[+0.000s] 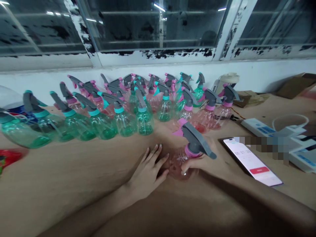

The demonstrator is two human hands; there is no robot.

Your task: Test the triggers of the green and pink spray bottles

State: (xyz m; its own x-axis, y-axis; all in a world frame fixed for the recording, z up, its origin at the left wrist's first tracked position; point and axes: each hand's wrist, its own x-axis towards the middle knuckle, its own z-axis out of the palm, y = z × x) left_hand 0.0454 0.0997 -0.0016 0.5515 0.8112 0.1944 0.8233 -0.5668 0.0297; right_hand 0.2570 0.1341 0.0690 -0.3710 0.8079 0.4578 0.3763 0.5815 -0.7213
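A clear pink spray bottle with a pink collar and a grey and pink trigger head stands on the table in front of me. My right hand is wrapped round its right side, below the collar, with the thumb across the front. Flat on the table to its left lies my left hand, fingers spread, the fingertips close to the bottle's base. Whether they touch it I cannot tell. Behind my hands stand several green spray bottles with turquoise collars, and several pink spray bottles are farther right.
A lit phone showing a timer lies to the right. Beyond it is a white power strip with plugs and cables. A white tub and a cardboard box stand near the wall. A red wrapper lies far left.
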